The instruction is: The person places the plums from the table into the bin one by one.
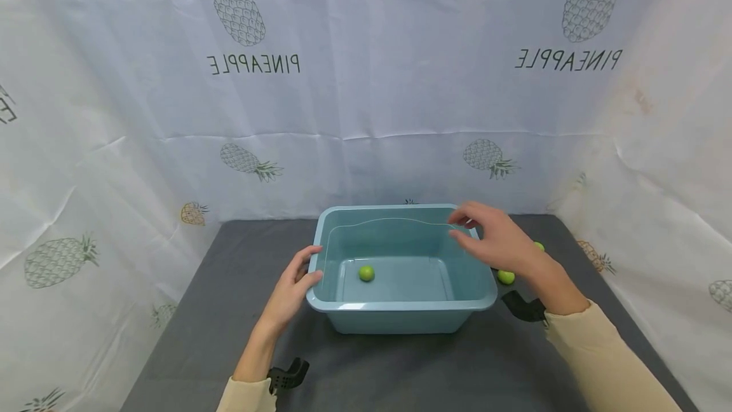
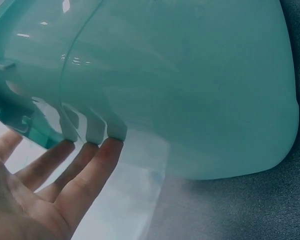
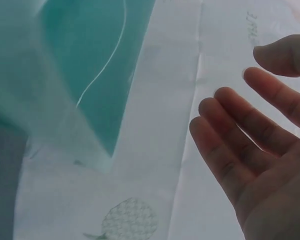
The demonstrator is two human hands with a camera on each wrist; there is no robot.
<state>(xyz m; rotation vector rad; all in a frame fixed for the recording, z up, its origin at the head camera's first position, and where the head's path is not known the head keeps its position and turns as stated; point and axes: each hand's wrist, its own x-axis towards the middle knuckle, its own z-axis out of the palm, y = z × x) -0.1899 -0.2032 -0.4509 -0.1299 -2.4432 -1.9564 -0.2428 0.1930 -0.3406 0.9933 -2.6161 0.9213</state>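
A light blue-green plastic basin (image 1: 400, 320) stands on the dark table. On its floor lies one small, round green ball (image 1: 366, 273), left of the middle. My left hand (image 1: 291, 288) grips the basin's left rim; in the left wrist view its fingertips (image 2: 115, 142) press against the outer wall. Over the right rim hovers my right hand (image 1: 494, 237), fingers loosely bent and thumb apart. Nothing is between its fingers in the right wrist view, where the basin (image 3: 97, 65) shows beside it.
Right of the basin, a green ball (image 1: 506, 277) lies on the table, with another (image 1: 539, 246) farther back, partly hidden by my right hand. A white pineapple-print cloth (image 1: 366, 81) hangs behind and at both sides of the dark tabletop (image 1: 229, 310).
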